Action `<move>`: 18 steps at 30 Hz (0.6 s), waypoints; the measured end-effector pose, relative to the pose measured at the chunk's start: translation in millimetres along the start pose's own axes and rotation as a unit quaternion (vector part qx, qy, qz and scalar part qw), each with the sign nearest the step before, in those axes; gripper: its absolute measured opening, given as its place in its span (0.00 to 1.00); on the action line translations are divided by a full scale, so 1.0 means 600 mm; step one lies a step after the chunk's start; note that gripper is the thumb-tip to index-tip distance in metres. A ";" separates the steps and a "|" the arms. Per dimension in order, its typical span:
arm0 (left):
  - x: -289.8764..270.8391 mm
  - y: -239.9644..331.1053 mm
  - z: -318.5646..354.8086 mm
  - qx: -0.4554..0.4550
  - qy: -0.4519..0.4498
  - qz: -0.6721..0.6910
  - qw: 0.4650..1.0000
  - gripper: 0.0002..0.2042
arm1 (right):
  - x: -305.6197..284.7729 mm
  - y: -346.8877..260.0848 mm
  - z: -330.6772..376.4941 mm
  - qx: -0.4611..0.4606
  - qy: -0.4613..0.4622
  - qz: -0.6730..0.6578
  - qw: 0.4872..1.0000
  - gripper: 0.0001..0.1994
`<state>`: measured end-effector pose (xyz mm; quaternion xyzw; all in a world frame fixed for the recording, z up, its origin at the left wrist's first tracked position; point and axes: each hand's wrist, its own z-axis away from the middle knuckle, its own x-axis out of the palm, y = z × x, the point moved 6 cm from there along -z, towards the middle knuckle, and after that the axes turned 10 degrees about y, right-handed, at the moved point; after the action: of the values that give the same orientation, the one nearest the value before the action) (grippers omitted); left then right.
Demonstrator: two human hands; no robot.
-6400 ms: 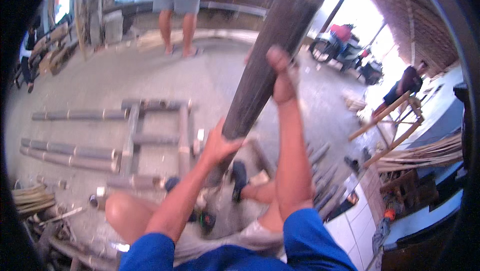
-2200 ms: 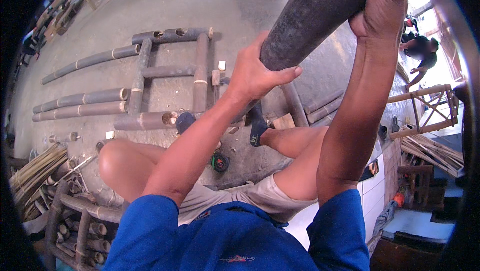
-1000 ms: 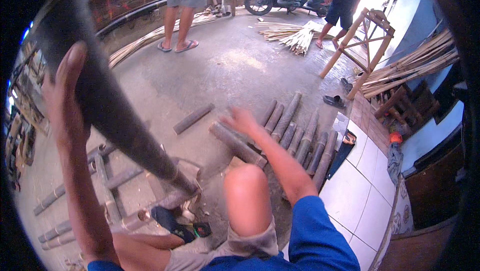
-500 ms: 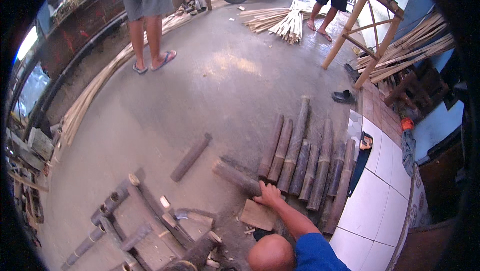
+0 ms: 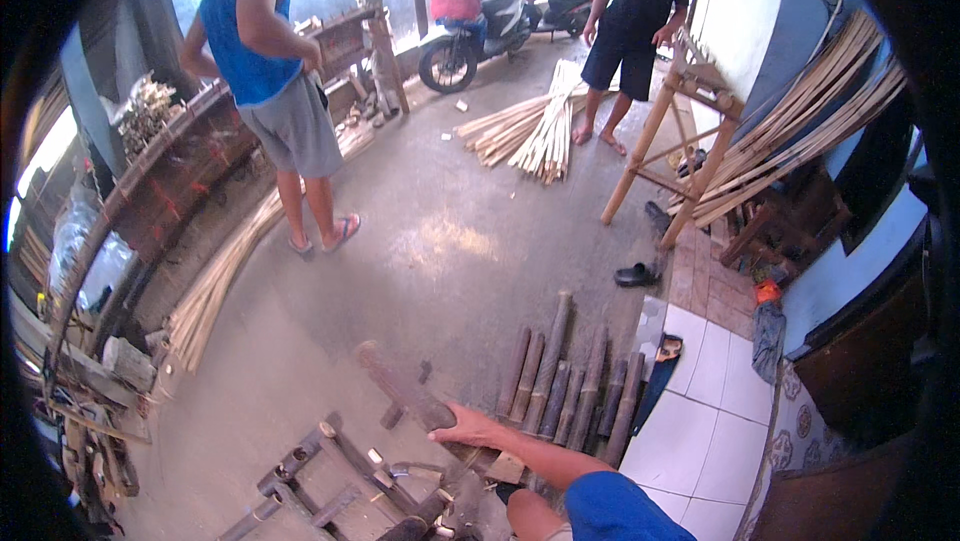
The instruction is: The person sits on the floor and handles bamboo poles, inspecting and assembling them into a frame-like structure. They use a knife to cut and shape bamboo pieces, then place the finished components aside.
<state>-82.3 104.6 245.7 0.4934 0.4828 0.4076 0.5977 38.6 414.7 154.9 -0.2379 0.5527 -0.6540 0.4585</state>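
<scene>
The bamboo tube (image 5: 402, 384) looks matt, the tiles (image 5: 672, 438) smooth.

Spreads as grey floor (image 5: 350, 291), bearing bamboo tubes (image 5: 552, 356) near right, pale strips (image 5: 545, 136) far, a black shoe (image 5: 635, 276) right, apparently a frame (image 5: 338, 504) near left.

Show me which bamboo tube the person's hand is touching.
The thick bamboo tube, whose near end the right hand grips. It slants to the left of the slimmer bamboo tubes, which lie side by side, untouched.

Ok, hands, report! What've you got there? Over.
Right hand gripping thick bamboo piece at its near end. Shorter piece partly hidden behind that. Bamboo row to the right. Left hand out of view.
</scene>
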 end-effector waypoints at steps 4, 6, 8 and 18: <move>-0.079 0.109 0.053 0.004 0.062 0.014 0.998 0.32 | -0.053 -0.278 0.085 -0.093 0.029 0.008 0.995 0.51; -0.135 0.177 0.092 0.033 0.103 0.041 0.993 0.31 | -0.084 -0.399 0.118 -0.146 0.035 0.026 0.988 0.50; -0.192 0.262 0.135 0.099 0.141 0.100 0.980 0.30 | -0.105 -0.507 0.141 -0.162 0.010 0.004 0.987 0.50; -0.233 0.684 0.147 0.236 0.214 0.139 0.938 0.40 | -0.177 -1.085 0.318 -0.469 0.072 0.105 0.874 0.51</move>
<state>-28.8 26.5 677.7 0.5836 0.6084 0.4566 0.2843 24.8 389.8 840.8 -0.3174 0.8479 -0.2815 0.3179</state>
